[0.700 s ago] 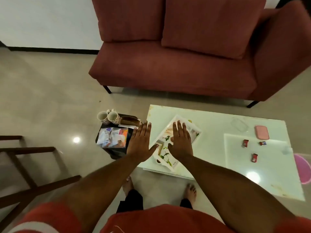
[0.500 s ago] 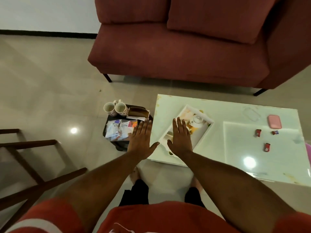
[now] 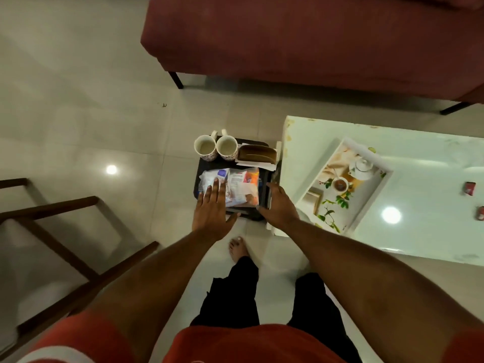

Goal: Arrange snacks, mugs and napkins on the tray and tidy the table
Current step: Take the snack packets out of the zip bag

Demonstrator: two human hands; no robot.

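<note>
A low black stool [image 3: 204, 166] beside the white table [image 3: 419, 231] carries two patterned mugs [image 3: 216, 148], a brown napkin holder [image 3: 258, 154] on white napkins, and a pile of snack packets [image 3: 241, 187]. My left hand [image 3: 212, 208] lies flat, fingers spread, over the left side of the packets. My right hand [image 3: 277, 203] reaches the packets' right edge with fingers curled down; whether it grips them is unclear. The white printed tray [image 3: 366, 153] sits empty on the table to the right.
A dark red sofa [image 3: 314, 35] stands behind. A wooden chair frame [image 3: 65, 231] is at the left. Small red candies [image 3: 470, 188] lie on the table's right side. My bare feet [image 3: 238, 248] are on the tiled floor.
The view has tilted down and left. Both hands moved left from above the tray and table edge to the snack packets on the stool.
</note>
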